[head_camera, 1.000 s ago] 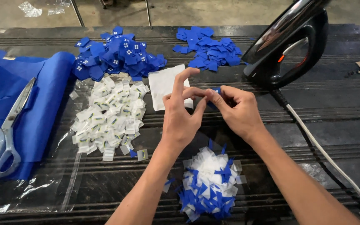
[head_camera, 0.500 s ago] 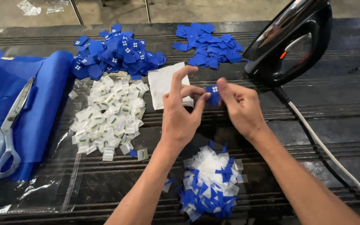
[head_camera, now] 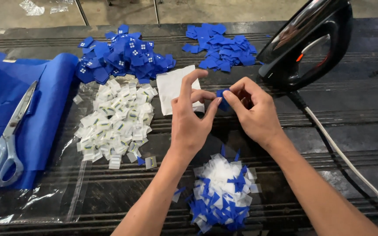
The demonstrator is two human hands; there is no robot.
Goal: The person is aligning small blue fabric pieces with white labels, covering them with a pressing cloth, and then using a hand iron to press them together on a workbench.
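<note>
Both hands meet above the middle of the dark table (head_camera: 110, 196). My left hand (head_camera: 191, 118) and my right hand (head_camera: 252, 111) pinch one small blue fabric square (head_camera: 223, 103) between their fingertips. Just behind the left hand lies a white sheet of paper (head_camera: 171, 87). Below the wrists sits a heap of white and blue scraps (head_camera: 222, 192).
A pile of white labels (head_camera: 114, 124) lies left of the hands. Two piles of blue squares (head_camera: 123, 57) (head_camera: 222, 50) sit at the back. A black iron (head_camera: 311, 43) stands at right, its cord (head_camera: 351, 161) trailing toward me. Blue cloth (head_camera: 44, 113) with scissors (head_camera: 7, 140) lies at left.
The blue square has turned in the fingertips, so its white marks that faced me half a second ago no longer show. Both hands stay close together in the same spot.
</note>
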